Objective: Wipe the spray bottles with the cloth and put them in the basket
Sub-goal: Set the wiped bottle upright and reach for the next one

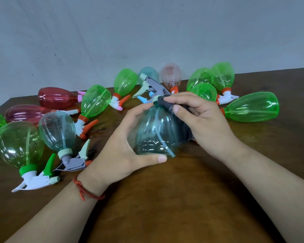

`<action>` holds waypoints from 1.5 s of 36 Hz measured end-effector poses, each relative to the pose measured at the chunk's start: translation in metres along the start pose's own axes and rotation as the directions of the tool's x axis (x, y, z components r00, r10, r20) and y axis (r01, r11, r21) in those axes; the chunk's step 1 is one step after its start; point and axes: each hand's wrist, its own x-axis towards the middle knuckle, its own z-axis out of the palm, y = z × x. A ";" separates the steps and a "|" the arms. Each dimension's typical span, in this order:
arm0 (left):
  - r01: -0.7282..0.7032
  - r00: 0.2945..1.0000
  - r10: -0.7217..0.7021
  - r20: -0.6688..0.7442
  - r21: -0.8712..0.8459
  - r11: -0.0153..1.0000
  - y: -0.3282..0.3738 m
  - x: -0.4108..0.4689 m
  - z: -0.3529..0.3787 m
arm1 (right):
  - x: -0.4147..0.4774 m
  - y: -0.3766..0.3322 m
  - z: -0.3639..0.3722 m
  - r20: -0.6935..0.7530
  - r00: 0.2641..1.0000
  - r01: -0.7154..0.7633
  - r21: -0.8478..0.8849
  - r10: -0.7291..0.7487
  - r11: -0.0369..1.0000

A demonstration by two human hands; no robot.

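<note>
Spray bottles (251, 106) in green, red, pink and pale teal lie on their sides across the far half of the brown bench (165, 199), over a dozen of them. No basket is in view, so how many are already stowed cannot be told; judging by the pile, most of the work lies ahead. One clear teal bottle (153, 135) is held just above the bench, nozzle pointing away. The left hand (119, 151) wraps round its body, thumb along the base. The right hand (205, 123) pinches a dark cloth (165, 102) against the bottle's neck, so this one is mid-wipe and not yet stowed.
</note>
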 end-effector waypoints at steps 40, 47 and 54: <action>0.094 0.985 -0.095 -0.145 -0.011 0.995 -0.006 0.004 -0.004 | -0.002 0.003 0.002 0.065 0.997 -0.042 0.046 0.039 0.998; 0.046 0.999 -0.044 0.027 -0.083 0.996 0.000 -0.001 -0.003 | 0.000 0.003 0.003 0.009 0.976 -0.203 0.396 0.217 0.896; 0.028 0.997 -0.030 0.070 0.036 0.999 0.002 0.000 -0.005 | 0.001 -0.004 -0.003 -0.016 0.994 -0.101 0.319 0.112 0.943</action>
